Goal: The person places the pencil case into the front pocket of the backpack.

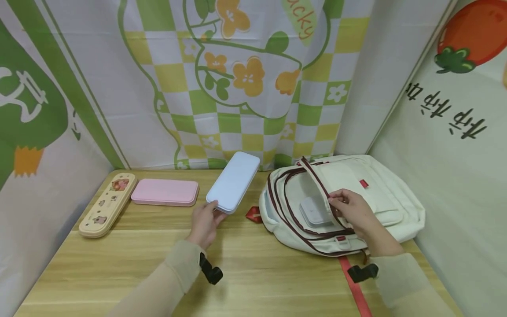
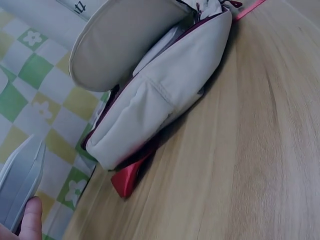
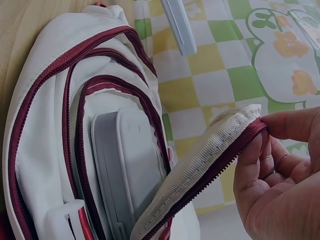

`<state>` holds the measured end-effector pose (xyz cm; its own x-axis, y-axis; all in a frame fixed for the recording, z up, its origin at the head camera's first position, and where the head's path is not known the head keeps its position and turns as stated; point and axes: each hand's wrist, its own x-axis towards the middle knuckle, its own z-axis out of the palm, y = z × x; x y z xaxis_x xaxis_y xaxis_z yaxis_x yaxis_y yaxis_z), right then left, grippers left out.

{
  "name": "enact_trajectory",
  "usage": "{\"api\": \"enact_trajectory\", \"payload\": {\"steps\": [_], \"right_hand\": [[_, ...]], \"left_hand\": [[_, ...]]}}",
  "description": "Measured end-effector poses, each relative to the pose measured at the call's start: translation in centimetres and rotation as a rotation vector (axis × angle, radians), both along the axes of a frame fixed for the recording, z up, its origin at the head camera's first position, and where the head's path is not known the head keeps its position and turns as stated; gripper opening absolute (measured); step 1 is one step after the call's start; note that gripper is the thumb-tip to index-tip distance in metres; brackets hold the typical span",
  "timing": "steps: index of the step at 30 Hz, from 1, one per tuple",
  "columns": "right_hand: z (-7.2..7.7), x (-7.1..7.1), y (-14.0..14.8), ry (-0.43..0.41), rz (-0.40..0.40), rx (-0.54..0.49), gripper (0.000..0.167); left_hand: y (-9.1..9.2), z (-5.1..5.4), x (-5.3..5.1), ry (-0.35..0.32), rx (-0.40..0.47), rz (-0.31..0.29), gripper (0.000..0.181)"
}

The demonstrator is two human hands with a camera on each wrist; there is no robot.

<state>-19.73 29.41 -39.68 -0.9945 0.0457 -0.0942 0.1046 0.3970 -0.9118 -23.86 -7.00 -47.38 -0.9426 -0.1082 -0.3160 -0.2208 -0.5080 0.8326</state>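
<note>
My left hand (image 1: pixel 204 223) pinches the near end of a pale blue pencil case (image 1: pixel 233 181), which is tilted and raised off the table. In the left wrist view only part of that case (image 2: pixel 22 172) and a fingertip show. My right hand (image 1: pixel 350 209) grips the zippered edge of the front pocket flap (image 3: pixel 210 170) and holds it away from a cream backpack (image 1: pixel 380 189) lying on the table. Inside the open pocket sits a white-and-grey case (image 3: pixel 127 165), partly hidden by the flap in the head view.
Left of the blue case lie a pink pencil case (image 1: pixel 164 192) and a cream pencil case with cartoon prints (image 1: pixel 107 205). A red strap (image 1: pixel 355 286) runs from the backpack to the table's front. Patterned curtains (image 1: pixel 245 123) hang behind the wooden table (image 1: pixel 277 277).
</note>
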Motion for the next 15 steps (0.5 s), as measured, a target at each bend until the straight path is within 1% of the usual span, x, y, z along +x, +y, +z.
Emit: {"api": "enact_trajectory", "payload": {"steps": [8, 15], "right_hand": [[0.4, 0.1, 0.2, -0.009, -0.001, 0.010, 0.023], [0.7, 0.2, 0.5, -0.018, -0.016, 0.026, 0.024]], "left_hand": [[1.4, 0.5, -0.3, 0.004, 0.022, -0.033, 0.047], [3.0, 1.1, -0.6, 0.014, -0.025, -0.105, 0.048]]}}
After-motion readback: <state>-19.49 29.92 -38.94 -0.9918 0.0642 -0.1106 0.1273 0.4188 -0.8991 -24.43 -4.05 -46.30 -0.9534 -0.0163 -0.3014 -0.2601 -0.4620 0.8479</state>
